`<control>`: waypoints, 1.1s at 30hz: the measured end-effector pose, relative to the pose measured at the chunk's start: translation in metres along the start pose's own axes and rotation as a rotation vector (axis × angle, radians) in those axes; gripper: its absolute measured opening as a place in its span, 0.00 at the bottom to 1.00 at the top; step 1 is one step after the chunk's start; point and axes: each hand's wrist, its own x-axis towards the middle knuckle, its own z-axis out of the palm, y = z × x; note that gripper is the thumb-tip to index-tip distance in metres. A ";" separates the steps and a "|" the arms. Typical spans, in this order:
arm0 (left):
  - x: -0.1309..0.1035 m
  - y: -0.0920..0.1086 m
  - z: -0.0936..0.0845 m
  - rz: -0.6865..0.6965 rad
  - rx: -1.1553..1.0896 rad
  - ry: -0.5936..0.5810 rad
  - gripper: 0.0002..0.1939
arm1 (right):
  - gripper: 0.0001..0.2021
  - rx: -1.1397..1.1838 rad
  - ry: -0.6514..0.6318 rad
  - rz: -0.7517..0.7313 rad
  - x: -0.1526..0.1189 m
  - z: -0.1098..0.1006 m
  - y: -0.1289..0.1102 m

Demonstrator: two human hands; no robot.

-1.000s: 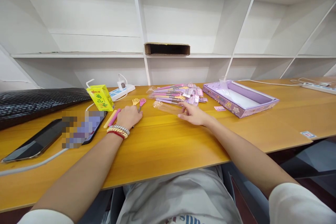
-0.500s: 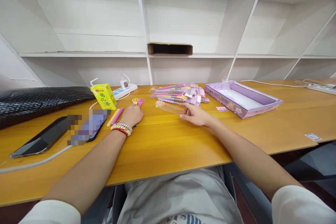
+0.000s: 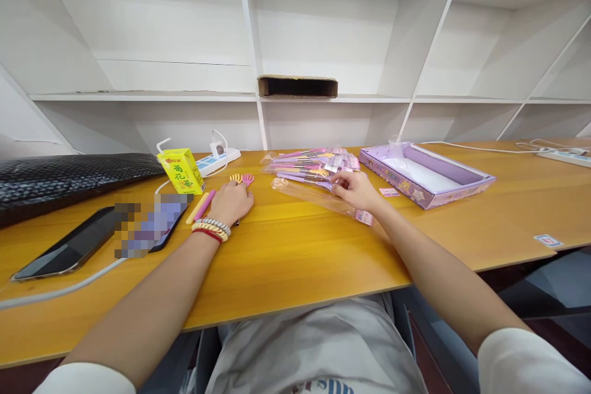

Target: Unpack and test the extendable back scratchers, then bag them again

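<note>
My left hand [image 3: 234,200] rests over two hand-shaped sticks, one yellow [image 3: 236,178] and one pink [image 3: 248,180]; their handles stick out below it toward the left. Its fingers are curled over them. At the right edge of a pile of packaged sticks [image 3: 307,160] is my right hand [image 3: 354,189], fingers bent together at the packages; what they pinch is too small to make out. A clear plastic sleeve [image 3: 314,196] with a pink label lies flat in front of the pile, its right end near my right wrist.
A purple tray box [image 3: 429,178] stands right of the pile, a small pink card [image 3: 389,192] before it. On the left are a yellow drink carton [image 3: 182,171], two phones, a black bag and a cable. A power strip [image 3: 217,162] lies behind; a cardboard box [image 3: 298,87] sits on the shelf.
My right hand has moved slightly right and up to the packages, its fingers closing together. The clear sleeve's labelled right end now shows. My left hand has stayed nearly in place.
</note>
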 end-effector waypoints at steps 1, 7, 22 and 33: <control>-0.001 0.001 -0.002 0.004 -0.003 0.006 0.23 | 0.09 -0.046 -0.021 0.030 0.000 -0.002 0.002; -0.004 0.007 -0.003 0.111 -0.006 0.027 0.20 | 0.08 -0.155 -0.367 0.110 -0.002 0.001 0.011; -0.001 -0.001 0.002 0.106 0.083 -0.056 0.18 | 0.10 -0.251 0.002 0.115 0.004 0.005 0.022; -0.002 -0.002 -0.004 0.056 0.097 -0.109 0.17 | 0.19 -0.316 0.042 0.239 0.006 0.012 0.049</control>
